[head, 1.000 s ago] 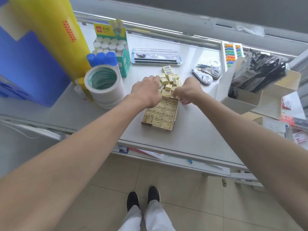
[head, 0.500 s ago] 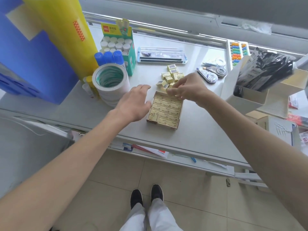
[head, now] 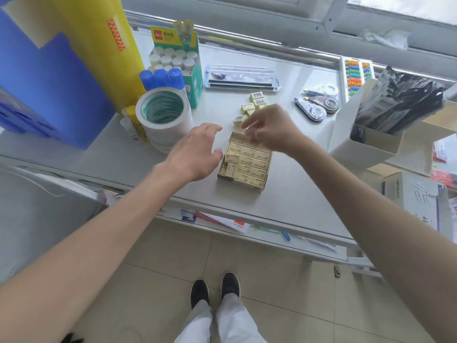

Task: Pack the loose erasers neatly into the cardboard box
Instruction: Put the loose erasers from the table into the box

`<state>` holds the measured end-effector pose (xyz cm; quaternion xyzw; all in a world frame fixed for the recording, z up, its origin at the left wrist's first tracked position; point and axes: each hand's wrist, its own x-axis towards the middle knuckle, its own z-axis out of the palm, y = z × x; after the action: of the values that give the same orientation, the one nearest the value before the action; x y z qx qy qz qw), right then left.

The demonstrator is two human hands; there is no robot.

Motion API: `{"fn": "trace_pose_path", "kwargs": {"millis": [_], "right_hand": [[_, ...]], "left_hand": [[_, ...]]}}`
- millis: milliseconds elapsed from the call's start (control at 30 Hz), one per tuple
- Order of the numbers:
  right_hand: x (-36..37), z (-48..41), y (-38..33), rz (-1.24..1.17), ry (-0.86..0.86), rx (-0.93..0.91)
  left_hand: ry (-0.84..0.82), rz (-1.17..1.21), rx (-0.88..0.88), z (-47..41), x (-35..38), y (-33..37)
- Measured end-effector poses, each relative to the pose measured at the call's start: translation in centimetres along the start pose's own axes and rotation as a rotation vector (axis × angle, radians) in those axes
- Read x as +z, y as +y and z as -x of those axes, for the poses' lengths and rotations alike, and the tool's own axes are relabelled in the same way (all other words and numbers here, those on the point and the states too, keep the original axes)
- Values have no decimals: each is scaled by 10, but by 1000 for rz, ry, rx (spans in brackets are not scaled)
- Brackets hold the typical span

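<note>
A flat cardboard box [head: 263,186] lies on the grey table, nearly full of pale yellow erasers [head: 249,167] in rows. Beyond its far end, several loose erasers [head: 258,99] lie scattered, one [head: 239,119] close to the box. My left hand [head: 195,152] hovers open at the box's left side, fingers spread, holding nothing. Over the far end of the box, my right hand [head: 269,129] has its fingertips pinched and blurred, with what looks like an eraser between them.
A stack of tape rolls [head: 163,120], a green box of glue sticks [head: 178,58] and a yellow roll [head: 99,45] stand to the left. Correction tapes [head: 319,105] and a white box of black packets [head: 371,142] are on the right. A ruler pack [head: 241,78] lies behind.
My left hand drew back from the loose pile to the box's left side and opened. My right hand came from the pile to the box's far end.
</note>
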<state>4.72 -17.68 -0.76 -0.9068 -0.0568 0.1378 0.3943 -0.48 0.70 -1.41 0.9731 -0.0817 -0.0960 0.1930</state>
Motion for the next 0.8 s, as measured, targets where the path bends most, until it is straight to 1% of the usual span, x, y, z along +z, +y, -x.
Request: {"fn": "trace_pose_path", "kwargs": {"millis": [67, 133, 167, 233, 300, 367, 433, 600, 733, 800], "right_hand": [[-12, -8, 10, -39, 182, 72], [-20, -17, 24, -9, 282, 159], [-23, -21, 31, 14, 280, 202], [-25, -26, 42, 106, 194, 224], [-24, -28, 46, 199, 139, 171], [-21, -26, 47, 231, 154, 112], [-18, -24, 51, 237, 168, 89], [-15, -23, 57, 210, 190, 129], [-21, -21, 57, 178, 194, 148], [-24, -19, 57, 169, 208, 153]], "left_hand": [[-11, 11, -4, -11, 0, 1], [-18, 26, -6, -23, 0, 5], [-19, 34, -4, -29, 0, 7], [-27, 43, -2, -40, 0, 11], [-36, 41, -4, -49, 1, 16], [-38, 38, -3, -54, 2, 20], [-39, 24, 5, -57, 3, 23], [-42, 14, 19, -57, 5, 17], [-45, -57, 57, -52, 11, 15], [-52, -56, 62, -49, 13, 16]]}}
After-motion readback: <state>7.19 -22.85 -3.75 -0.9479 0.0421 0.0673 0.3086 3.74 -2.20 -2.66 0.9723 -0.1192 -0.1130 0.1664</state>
